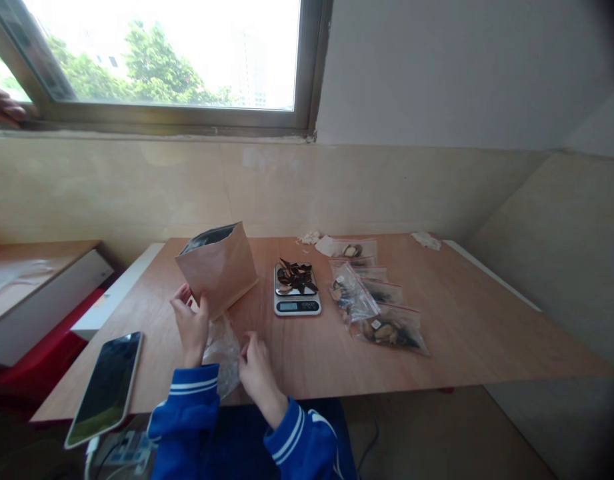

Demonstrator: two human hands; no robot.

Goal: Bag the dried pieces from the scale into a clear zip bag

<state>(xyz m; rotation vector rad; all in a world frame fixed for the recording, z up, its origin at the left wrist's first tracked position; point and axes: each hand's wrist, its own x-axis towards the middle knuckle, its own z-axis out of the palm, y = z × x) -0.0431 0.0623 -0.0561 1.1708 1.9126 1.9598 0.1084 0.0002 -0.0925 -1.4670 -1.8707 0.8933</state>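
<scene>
My left hand (191,323) and my right hand (257,370) hold a clear plastic bag (223,352) between them at the near edge of the wooden table (461,327). Just behind my left hand leans an open brown paper pouch (217,267). To the right of the pouch sits a small digital scale (297,292) with dark dried pieces (295,275) piled on its platform. Both sleeves are blue with white stripes.
Several clear zip bags with dried pieces (379,303) lie right of the scale. A phone (107,387) rests at the table's left front corner. White scraps (425,240) lie near the wall. Another person's hand (1,107) rests on the window sill at far left.
</scene>
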